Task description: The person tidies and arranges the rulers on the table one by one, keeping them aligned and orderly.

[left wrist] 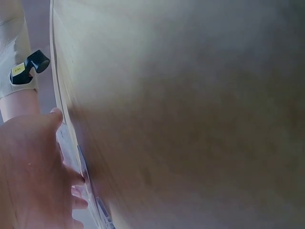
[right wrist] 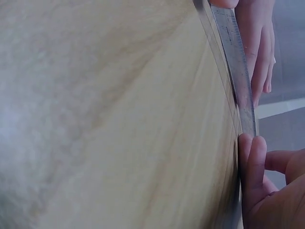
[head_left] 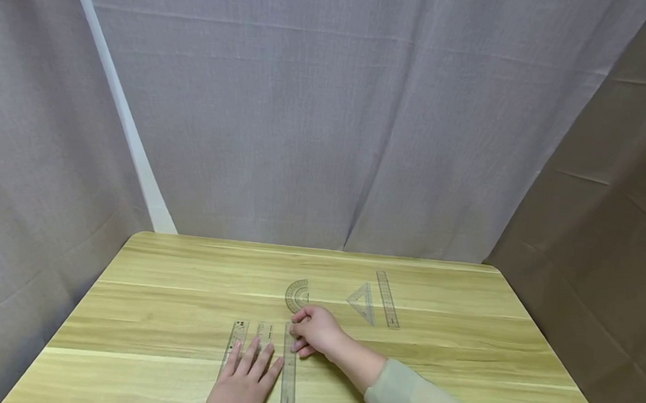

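A clear straight ruler lies upright in the head view near the table's front, running between my two hands. At its far end my right hand pinches it with fingers and thumb. My left hand lies spread, its thumb at the ruler's near end, seen also in the right wrist view, where the ruler shows its scale edge. Under the left fingers are two more clear rulers, the leftmost ruler and a middle ruler, both partly covered.
Beyond the right hand lies a clear protractor. Farther right are a set square and another slanted ruler. The wooden table is bordered by grey curtains at the back and sides.
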Motion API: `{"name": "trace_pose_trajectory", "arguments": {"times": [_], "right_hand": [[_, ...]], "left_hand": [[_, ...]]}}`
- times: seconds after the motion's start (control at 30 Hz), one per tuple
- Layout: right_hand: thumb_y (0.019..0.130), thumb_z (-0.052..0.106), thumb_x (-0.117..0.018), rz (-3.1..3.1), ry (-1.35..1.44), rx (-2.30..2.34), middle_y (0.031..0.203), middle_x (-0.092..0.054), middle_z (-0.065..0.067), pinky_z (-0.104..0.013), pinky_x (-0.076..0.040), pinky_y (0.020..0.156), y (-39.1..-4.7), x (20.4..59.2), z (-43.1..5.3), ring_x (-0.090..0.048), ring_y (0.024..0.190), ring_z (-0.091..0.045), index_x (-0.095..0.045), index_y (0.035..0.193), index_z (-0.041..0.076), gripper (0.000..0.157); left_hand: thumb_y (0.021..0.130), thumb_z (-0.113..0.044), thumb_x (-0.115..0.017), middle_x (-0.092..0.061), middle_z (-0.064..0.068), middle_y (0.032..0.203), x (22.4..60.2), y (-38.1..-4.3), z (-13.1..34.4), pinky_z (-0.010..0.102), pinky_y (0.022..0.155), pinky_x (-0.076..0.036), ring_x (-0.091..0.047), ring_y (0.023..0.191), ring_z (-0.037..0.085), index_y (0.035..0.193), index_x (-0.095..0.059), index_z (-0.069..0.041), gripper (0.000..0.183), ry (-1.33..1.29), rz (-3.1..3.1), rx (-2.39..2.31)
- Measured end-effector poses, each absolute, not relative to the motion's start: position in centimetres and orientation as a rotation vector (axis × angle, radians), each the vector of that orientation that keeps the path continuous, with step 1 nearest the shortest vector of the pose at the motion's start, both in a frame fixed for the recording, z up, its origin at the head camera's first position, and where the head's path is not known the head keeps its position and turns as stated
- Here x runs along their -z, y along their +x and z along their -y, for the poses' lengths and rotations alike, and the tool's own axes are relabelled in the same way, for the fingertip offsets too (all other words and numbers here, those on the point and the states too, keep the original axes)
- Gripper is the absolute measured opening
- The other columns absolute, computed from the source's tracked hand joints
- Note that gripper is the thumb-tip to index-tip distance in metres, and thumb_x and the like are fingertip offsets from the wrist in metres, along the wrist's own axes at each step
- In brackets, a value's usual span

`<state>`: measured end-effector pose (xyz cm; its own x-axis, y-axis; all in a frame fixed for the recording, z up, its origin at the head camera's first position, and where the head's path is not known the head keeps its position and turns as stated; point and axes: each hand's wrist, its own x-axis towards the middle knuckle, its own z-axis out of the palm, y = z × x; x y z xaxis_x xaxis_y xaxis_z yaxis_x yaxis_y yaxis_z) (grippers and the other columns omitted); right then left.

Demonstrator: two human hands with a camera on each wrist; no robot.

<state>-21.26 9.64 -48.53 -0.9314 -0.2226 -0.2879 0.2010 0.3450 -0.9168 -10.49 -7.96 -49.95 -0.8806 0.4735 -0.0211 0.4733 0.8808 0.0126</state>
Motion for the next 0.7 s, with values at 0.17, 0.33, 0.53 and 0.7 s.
{"name": "trace_pose_trajectory", "arguments": {"times": [0.17,0.33,0.53,0.7], "right_hand": [[0.090,-0.001,-0.064,-2.282,-0.015,1.567,0.075,-0.065,-0.015,-0.028,-0.055,0.044,-21.2,48.1,-9.4,-0.065,0.052,-0.017,-0.059,0.102,-0.002,0.013],[0.090,-0.002,-0.063,-2.294,-0.014,1.548,0.075,-0.065,-0.015,-0.030,-0.056,0.045,-21.2,47.9,-9.3,-0.065,0.053,-0.018,-0.058,0.102,-0.003,0.013],[0.090,-0.002,-0.063,-2.308,-0.023,1.526,0.076,-0.065,-0.016,-0.031,-0.057,0.046,-21.1,47.7,-9.3,-0.065,0.054,-0.018,-0.059,0.102,-0.003,0.013],[0.091,0.002,-0.063,-2.318,-0.044,1.496,0.077,-0.063,-0.015,-0.030,-0.056,0.045,-21.0,47.4,-9.5,-0.062,0.053,-0.017,-0.059,0.103,-0.002,0.012]], "left_hand": [[0.082,-0.089,-0.023,-0.035,0.009,0.158,49.8,-10.5,8.0,0.061,0.116,-0.016,-0.022,0.147,0.037,0.150,-0.045,-0.020,0.099,0.763,-3.018,-0.015],[0.081,-0.089,-0.027,-0.034,0.010,0.159,49.4,-10.5,8.0,0.062,0.116,-0.015,-0.022,0.147,0.038,0.150,-0.045,-0.020,0.099,0.746,-2.994,-0.034],[0.081,-0.088,-0.029,-0.034,0.010,0.159,49.2,-10.4,8.0,0.062,0.116,-0.015,-0.021,0.148,0.038,0.150,-0.045,-0.020,0.098,0.741,-2.974,-0.034],[0.081,-0.088,-0.028,-0.033,0.010,0.159,49.3,-10.4,8.0,0.062,0.116,-0.016,-0.021,0.148,0.038,0.150,-0.045,-0.020,0.099,0.743,-2.977,-0.031]]}}
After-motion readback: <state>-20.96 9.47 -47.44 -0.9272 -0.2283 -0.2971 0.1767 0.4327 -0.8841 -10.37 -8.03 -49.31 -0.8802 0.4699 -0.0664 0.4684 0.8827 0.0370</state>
